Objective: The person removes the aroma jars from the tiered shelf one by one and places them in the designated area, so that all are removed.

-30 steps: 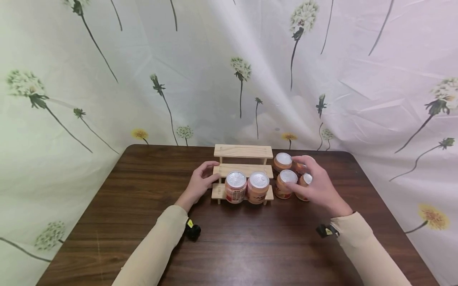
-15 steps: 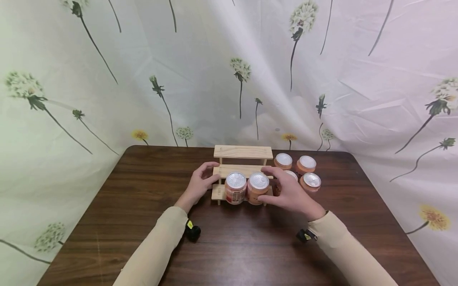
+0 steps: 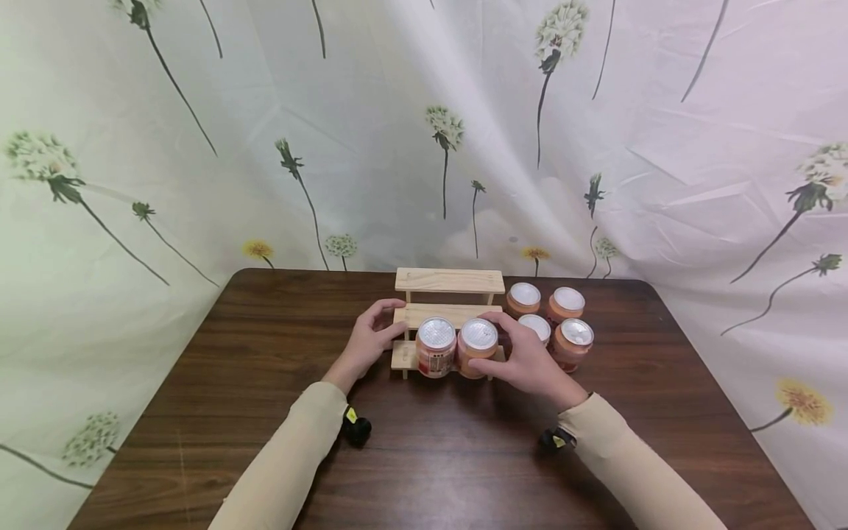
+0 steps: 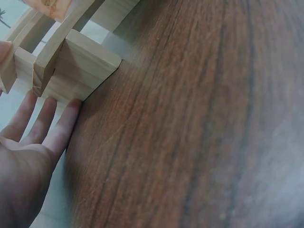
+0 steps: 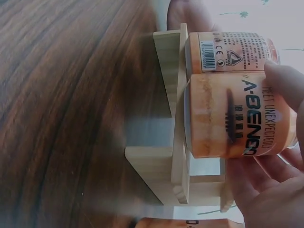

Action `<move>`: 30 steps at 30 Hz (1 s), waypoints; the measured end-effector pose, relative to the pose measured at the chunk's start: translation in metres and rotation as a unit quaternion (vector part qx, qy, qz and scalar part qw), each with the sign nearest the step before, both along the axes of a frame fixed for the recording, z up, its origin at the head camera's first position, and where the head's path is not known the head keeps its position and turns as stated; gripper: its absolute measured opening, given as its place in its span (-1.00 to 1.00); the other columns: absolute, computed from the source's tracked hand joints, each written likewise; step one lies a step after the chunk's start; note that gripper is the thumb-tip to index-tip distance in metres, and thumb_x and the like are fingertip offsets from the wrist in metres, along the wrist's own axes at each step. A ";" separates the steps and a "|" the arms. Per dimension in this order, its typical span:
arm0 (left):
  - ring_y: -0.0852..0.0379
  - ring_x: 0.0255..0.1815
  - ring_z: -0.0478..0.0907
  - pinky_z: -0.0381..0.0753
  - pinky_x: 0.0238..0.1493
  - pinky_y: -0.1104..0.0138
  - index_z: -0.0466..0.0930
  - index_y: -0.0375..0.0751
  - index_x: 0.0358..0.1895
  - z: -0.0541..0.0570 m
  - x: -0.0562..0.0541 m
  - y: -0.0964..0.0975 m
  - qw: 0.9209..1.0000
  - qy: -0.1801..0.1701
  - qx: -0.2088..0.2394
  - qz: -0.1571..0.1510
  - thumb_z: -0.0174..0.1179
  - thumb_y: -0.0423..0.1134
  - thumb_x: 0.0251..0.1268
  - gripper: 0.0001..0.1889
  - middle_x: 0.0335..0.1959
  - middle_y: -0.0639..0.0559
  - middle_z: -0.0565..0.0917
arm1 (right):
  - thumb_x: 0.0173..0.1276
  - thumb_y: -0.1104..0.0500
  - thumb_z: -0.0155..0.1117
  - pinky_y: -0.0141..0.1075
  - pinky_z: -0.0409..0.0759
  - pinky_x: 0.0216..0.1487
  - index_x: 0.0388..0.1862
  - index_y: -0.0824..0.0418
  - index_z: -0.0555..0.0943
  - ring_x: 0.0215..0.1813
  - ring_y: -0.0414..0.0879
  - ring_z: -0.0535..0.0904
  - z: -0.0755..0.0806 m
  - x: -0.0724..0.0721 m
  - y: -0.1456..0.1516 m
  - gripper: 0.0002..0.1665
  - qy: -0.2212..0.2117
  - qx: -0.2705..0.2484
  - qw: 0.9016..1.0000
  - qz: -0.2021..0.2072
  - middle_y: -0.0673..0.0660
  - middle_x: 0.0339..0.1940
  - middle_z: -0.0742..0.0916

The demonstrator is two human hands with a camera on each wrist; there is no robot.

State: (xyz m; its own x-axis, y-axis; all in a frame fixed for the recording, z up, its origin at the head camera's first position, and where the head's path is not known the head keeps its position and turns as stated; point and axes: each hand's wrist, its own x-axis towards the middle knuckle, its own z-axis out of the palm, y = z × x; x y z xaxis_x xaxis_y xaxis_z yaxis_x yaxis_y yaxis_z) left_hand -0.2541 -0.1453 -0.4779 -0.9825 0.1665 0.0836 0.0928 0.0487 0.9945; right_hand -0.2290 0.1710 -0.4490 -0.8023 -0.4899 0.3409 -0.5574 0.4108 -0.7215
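A three-step wooden rack stands on the table. My left hand holds its left side, thumb and index finger at the middle step's end. In the left wrist view the other fingers lie fairly straight against the side panel. Two orange cans with silver lids stand side by side on the lowest step. The left can shows a barcode label in the right wrist view. My right hand grips the right can, marked A-BENON, with thumb and fingers round its body.
Several more orange cans stand on the table just right of the rack, partly behind my right hand. The brown wooden table ends at a hanging cloth printed with dandelions.
My right hand has moved left from the group of cans on the table to the right can on the lowest step and now grips it. The left hand keeps its place.
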 end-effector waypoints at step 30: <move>-0.09 0.21 0.53 0.73 -0.11 0.20 0.49 -0.16 0.42 -0.026 -0.018 -0.002 1.000 -0.007 -0.007 0.005 0.29 -0.29 0.53 -0.54 0.45 -0.22 0.44 | 0.05 0.12 0.78 -0.19 0.73 -0.11 0.31 0.07 0.56 0.00 -0.06 0.71 0.014 0.027 0.032 -0.15 0.027 -0.011 0.997 -0.074 0.05 0.14 0.71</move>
